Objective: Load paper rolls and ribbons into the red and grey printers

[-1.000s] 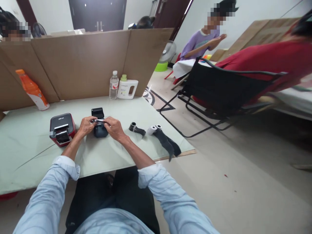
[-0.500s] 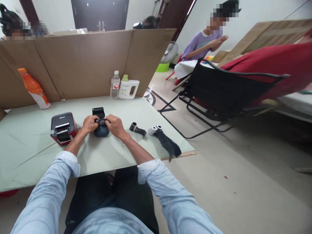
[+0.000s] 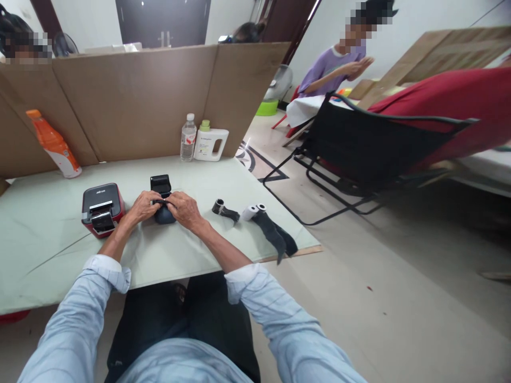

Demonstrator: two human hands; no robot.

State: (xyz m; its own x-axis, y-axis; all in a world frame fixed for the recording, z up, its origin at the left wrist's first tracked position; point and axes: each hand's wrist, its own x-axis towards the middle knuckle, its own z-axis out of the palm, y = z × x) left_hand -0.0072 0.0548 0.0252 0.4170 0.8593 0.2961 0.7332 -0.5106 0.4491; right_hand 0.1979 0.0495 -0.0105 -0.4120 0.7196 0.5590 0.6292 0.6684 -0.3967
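My left hand [image 3: 144,206] and my right hand [image 3: 184,209] meet over a small dark-blue device [image 3: 165,215] whose black lid [image 3: 160,184] stands raised. Pinched between the fingers of both hands is a thin dark strip [image 3: 159,201], held level above the device's body. Its exact kind is too small to make out. The fingers partly hide the device's inside. To the left sits a red and black label printer [image 3: 102,207]. On the right lie a small black roll with a loose tail [image 3: 225,209] and two white-cored rolls with dark tails [image 3: 267,226].
Against a cardboard screen [image 3: 139,106] stand an orange bottle [image 3: 55,143], a clear water bottle [image 3: 188,137] and a white jug [image 3: 211,143]. Beyond the table edge are a black folding chair [image 3: 351,143] and a seated person in purple [image 3: 337,69].
Both hands have drawn slightly closer together, and the dark strip between them now sits a little lower, over the device's front. The view has shifted slightly.
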